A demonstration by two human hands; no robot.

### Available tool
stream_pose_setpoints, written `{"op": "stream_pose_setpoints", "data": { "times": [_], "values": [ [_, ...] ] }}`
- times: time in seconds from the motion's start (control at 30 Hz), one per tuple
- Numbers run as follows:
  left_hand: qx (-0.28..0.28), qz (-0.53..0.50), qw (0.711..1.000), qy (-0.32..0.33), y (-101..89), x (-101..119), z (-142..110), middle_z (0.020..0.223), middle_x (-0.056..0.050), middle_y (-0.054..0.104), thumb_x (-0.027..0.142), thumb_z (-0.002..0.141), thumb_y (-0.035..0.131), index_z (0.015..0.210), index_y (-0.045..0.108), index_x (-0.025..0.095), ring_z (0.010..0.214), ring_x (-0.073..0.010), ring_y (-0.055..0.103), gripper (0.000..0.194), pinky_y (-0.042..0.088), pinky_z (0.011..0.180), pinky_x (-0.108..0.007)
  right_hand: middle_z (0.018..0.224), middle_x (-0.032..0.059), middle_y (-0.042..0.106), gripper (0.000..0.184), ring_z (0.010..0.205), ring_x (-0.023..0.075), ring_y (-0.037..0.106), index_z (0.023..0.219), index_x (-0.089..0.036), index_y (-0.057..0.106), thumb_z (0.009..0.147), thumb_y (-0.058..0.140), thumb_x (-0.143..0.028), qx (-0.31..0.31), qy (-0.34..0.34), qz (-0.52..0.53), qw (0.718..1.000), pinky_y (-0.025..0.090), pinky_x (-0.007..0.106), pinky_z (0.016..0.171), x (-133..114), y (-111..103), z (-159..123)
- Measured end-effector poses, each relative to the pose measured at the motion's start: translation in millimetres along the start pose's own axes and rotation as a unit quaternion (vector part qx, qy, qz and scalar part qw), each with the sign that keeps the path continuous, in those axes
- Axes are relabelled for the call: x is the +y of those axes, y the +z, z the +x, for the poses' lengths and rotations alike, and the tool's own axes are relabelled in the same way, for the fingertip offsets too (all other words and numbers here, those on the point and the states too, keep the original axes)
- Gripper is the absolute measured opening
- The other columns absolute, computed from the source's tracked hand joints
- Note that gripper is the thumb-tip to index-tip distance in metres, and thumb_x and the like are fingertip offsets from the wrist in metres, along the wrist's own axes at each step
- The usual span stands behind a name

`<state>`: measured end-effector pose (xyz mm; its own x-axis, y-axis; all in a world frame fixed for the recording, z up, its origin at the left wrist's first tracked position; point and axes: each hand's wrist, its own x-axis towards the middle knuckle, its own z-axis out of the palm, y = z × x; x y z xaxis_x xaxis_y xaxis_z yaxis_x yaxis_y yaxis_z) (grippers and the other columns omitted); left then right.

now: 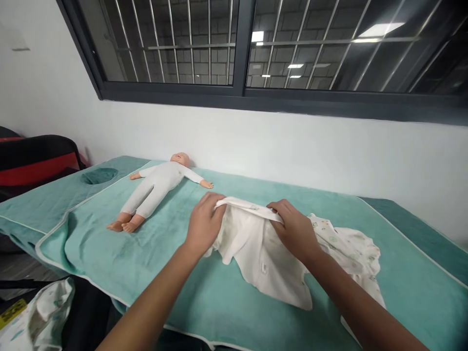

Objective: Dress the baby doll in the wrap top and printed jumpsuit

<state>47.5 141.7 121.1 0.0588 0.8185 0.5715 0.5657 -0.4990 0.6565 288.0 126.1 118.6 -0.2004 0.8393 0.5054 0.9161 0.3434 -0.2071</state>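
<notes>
A white baby garment [256, 248] hangs between my two hands above the green bed cover, its upper edge stretched nearly level. My left hand [205, 219] pinches one end of that edge. The other end is gripped by my right hand [294, 228], thumb and fingers closed on the fabric. A small fastener shows on the lower part of the cloth, which drapes toward me. Just right of my right hand lies a second white garment [353, 248] with a small printed pattern, partly hidden behind my forearm.
A baby doll [155, 187] in a white bodysuit lies on its back at the left. The green cover [153, 258] has a round hole [98, 176] at its far left. Patterned cloth [44, 317] sits at the lower left, a red-black chair [36, 161] beyond. Behind is a wall with a barred window.
</notes>
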Motion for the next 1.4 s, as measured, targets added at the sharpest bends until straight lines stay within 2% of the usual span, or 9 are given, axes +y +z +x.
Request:
{"op": "stream_pose_setpoints", "data": {
  "times": [0.27,0.47,0.6,0.7,0.83,0.97,1.03,1.23,1.4],
  "values": [
    [0.174,0.136,0.961,0.166,-69.2,59,15,0.090,-0.002,0.065,0.011,0.088,0.046,0.101,0.061,0.020,0.085,-0.0152,0.060,0.022,0.045,0.076,-0.028,0.105,0.0021,0.067,0.040,0.095,0.0210,0.062,0.108,-0.024,0.060,0.075,0.044,-0.007,0.224,0.011,0.032,0.974,0.045,0.030,0.079,-17,-60,14],
    [0.191,0.434,0.863,0.172,-82.5,37,11,0.086,-0.002,0.062,0.014,0.086,0.051,0.103,0.062,0.023,0.076,-0.0169,0.057,0.022,0.025,0.050,-0.027,0.102,0.0001,0.069,0.044,0.086,0.0203,0.063,0.105,-0.025,0.063,0.071,0.041,-0.005,0.154,0.041,-0.012,0.987,0.044,0.030,0.070,-4,-64,17],
    [0.176,0.459,0.855,0.166,-85.9,18,1,0.100,-0.003,0.066,0.009,0.082,0.049,0.100,0.062,0.022,0.084,-0.0185,0.058,0.026,0.031,0.055,-0.028,0.097,-0.0004,0.069,0.041,0.086,0.0189,0.062,0.096,-0.025,0.065,0.070,0.040,-0.006,0.146,0.072,0.057,0.985,0.044,0.028,0.072,-1,-60,13],
    [0.148,0.416,0.890,0.111,-90.2,7,-2,0.105,-0.004,0.067,0.006,0.078,0.045,0.097,0.063,0.021,0.090,-0.0204,0.060,0.030,0.039,0.066,-0.029,0.092,-0.0013,0.069,0.035,0.081,0.0181,0.061,0.090,-0.025,0.066,0.070,0.042,-0.010,0.088,0.138,0.160,0.973,0.044,0.026,0.066,2,-60,10],
    [0.039,0.221,0.969,-0.108,-102.2,0,-1,0.089,-0.001,0.069,0.015,0.076,0.043,0.098,0.063,0.021,0.079,-0.0191,0.061,0.031,0.042,0.061,-0.026,0.088,0.0009,0.067,0.017,0.079,0.0190,0.060,0.086,-0.023,0.066,0.075,0.053,-0.026,-0.004,0.199,0.263,0.944,0.043,0.026,0.064,12,-67,3],
    [-0.057,0.084,0.966,-0.236,-112.7,-3,3,0.090,0.002,0.070,0.029,0.080,0.043,0.103,0.064,0.023,0.084,-0.0205,0.062,0.032,0.046,0.067,-0.027,0.072,0.0026,0.061,0.038,0.064,0.0184,0.057,0.079,-0.017,0.062,0.074,0.063,-0.055,-0.224,0.254,0.404,0.850,0.042,0.027,0.056,30,-67,3],
    [-0.077,0.117,0.960,-0.241,-110.1,-9,7,0.092,0.002,0.070,0.030,0.079,0.044,0.104,0.064,0.025,0.089,-0.0217,0.062,0.033,0.046,0.073,-0.029,0.077,0.0032,0.063,0.042,0.068,0.0196,0.059,0.080,-0.018,0.062,0.074,0.063,-0.059,-0.274,0.260,0.386,0.842,0.045,0.028,0.059,42,-54,11],
    [-0.190,0.290,0.910,-0.225,-60.4,-69,39,0.097,-0.006,0.070,0.030,0.086,0.038,0.105,0.059,0.023,0.090,-0.0253,0.064,0.029,0.045,0.072,-0.033,0.090,0.0053,0.067,0.040,0.081,0.0227,0.060,0.078,-0.021,0.061,0.086,0.045,-0.057,-0.253,0.211,0.033,0.944,0.042,0.030,0.067,66,24,52],
    [-0.154,0.386,0.895,-0.162,-0.9,-125,82,0.103,-0.011,0.068,0.029,0.090,0.038,0.108,0.055,0.021,0.089,-0.0266,0.065,0.026,0.045,0.068,-0.032,0.097,0.0112,0.067,0.035,0.082,0.0254,0.061,0.100,-0.022,0.061,0.092,0.037,-0.046,-0.182,0.240,-0.148,0.942,0.042,0.033,0.067,73,63,90]
  ]
}}
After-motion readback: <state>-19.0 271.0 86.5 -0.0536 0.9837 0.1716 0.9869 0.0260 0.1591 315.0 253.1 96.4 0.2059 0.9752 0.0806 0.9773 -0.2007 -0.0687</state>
